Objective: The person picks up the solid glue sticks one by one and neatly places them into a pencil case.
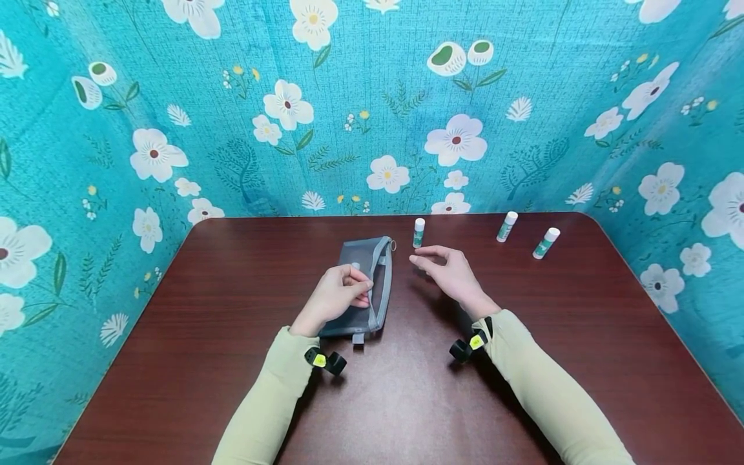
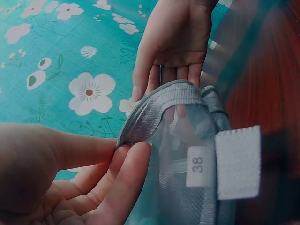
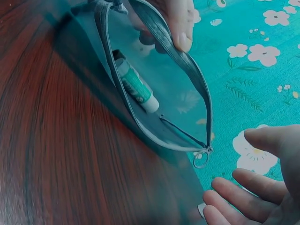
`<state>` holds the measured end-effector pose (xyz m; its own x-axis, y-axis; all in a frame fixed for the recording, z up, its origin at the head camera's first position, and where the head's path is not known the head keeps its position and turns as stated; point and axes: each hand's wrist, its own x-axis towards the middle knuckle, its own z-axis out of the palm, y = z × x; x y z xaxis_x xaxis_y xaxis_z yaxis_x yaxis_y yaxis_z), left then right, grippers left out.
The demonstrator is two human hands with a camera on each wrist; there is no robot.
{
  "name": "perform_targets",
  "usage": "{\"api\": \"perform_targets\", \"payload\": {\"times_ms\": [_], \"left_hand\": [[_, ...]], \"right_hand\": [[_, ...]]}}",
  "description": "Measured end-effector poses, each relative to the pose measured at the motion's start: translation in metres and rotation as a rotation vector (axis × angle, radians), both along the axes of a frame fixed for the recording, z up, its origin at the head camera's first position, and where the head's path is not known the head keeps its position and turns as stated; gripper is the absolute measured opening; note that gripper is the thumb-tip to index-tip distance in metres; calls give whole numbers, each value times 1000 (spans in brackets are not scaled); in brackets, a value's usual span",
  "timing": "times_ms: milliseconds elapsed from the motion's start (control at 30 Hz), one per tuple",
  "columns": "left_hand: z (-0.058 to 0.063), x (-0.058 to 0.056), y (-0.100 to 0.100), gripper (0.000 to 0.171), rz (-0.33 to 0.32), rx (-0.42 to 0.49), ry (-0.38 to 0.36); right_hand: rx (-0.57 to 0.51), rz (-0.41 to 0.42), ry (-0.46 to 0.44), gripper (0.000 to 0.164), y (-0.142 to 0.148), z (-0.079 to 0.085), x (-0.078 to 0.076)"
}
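Note:
A grey, see-through zip pouch (image 1: pixel 349 316) lies on the table with its mouth spread. My left hand (image 1: pixel 340 294) pinches one zipper edge of that mouth between thumb and fingers; the left wrist view shows the zipper tape (image 2: pixel 159 105) and a tag reading 38 (image 2: pixel 198 165). Through the opening, the right wrist view reveals a glue stick (image 3: pixel 136 86) inside, green and white. My right hand (image 1: pixel 450 274) holds nothing, its fingers extended with thumb apart. Just beyond its fingertips stands another glue stick (image 1: pixel 418 234) with a white cap.
Two more glue sticks, one (image 1: pixel 507 227) and another (image 1: pixel 546 243), stand toward the back right of the dark red-brown table (image 1: pixel 232 278). A turquoise flowered cloth (image 1: pixel 349 129) rises behind the table and along both sides. A ring (image 3: pixel 201 159) hangs from the pouch's zipper end.

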<state>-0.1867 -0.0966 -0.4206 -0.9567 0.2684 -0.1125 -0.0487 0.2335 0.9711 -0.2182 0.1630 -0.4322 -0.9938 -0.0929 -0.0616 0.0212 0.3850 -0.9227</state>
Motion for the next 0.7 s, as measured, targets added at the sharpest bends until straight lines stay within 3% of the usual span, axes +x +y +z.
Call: {"api": "perform_targets", "payload": {"times_ms": [433,700], "left_hand": [[-2,-1,2,9,3,6,11],[-1,0,2,11,2,0,14]], "right_hand": [[10,-53,34,58,20,-5,-1],[-26,-87,78,60,26,-5,-11]]}}
